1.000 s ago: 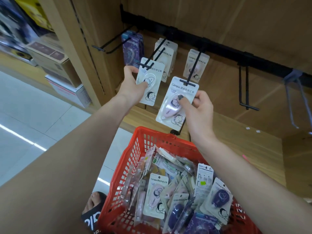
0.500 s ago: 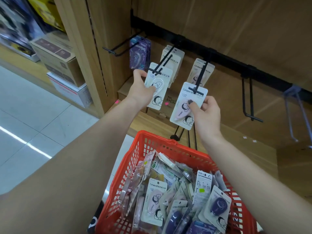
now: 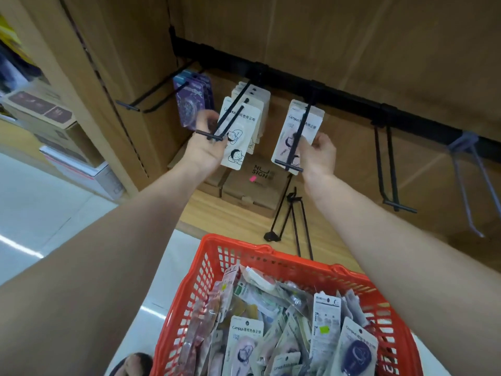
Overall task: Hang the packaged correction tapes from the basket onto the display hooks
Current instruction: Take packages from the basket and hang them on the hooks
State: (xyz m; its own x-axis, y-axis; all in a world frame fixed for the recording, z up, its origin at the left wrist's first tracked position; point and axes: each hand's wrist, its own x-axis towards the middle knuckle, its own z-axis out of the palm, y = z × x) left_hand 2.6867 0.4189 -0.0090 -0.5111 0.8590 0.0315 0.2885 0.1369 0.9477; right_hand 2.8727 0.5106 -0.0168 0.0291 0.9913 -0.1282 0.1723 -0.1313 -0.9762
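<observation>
Left hand: your left hand (image 3: 206, 150) pinches a white correction-tape pack (image 3: 238, 137) by its left edge, the pack threaded on the second hook (image 3: 222, 123) and partway along it.
Right hand: your right hand (image 3: 320, 154) grips another pale pack (image 3: 291, 131) on the third hook (image 3: 296, 137), behind the hook's crossbar tip.
Done so far: a stack of purple packs (image 3: 192, 104) hangs on the first hook, and several white packs (image 3: 256, 101) sit at the back of the second; the third looks to hold a few more behind the one you grip, though the count is unclear.
Left to do: I judge you are early on, since the red basket (image 3: 271, 253) below your arms is heaped with packaged correction tapes (image 3: 325, 327).
Free hooks: a black double hook (image 3: 390, 169) and a grey hook (image 3: 471, 183) to the right carry nothing.
In the way: each hook's crossbar tip must be cleared by the pack's hole; your forearms cross above the basket.
Around: loose black hooks (image 3: 287, 221) and brown boxes (image 3: 252, 185) lie on the wooden shelf; cartons (image 3: 43, 109) stand on the left.
</observation>
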